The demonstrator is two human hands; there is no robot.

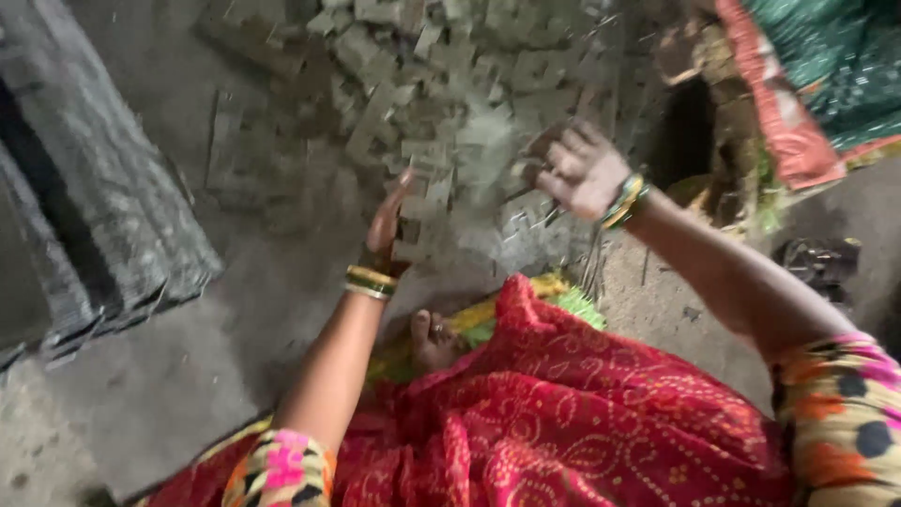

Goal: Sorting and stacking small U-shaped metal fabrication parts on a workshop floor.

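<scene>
Right hand clenched on grey strips above the pile, left hand open-fingered, touching the pile's near edge.

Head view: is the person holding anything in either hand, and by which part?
It cannot be told for sure. The right hand is curled over the heap of grey pieces, blurred. The left hand is open among them, gripping nothing visible.

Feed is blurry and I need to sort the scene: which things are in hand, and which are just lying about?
In hand:
left hand
right hand
pile of grey strips

Lying about:
grey stacked sheets
green and red cloth
dark object on the floor
</scene>
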